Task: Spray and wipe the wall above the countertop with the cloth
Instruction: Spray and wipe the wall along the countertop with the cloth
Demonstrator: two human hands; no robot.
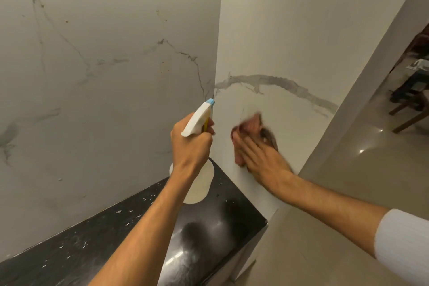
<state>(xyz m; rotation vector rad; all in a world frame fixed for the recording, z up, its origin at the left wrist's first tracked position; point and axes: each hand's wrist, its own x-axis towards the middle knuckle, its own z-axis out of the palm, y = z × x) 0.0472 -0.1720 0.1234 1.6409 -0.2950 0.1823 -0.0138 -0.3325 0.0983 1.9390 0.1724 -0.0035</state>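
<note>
The left hand (190,144) is clenched around the neck of a spray bottle (198,121), its blue nozzle tip aimed into the corner where the two marble wall (274,42) faces meet, the pale bottle body hanging below the wrist over the black countertop (216,220). The right hand (260,158) lies flat with fingers spread, pressing a brownish cloth (251,126) against the right wall face just above the countertop; the cloth is blurred. Small brown specks dot the left wall face higher up.

White wall (116,30) with grey veins and brown specks, black white-flecked countertop (69,251), reddish-brown cloth (251,124).
</note>
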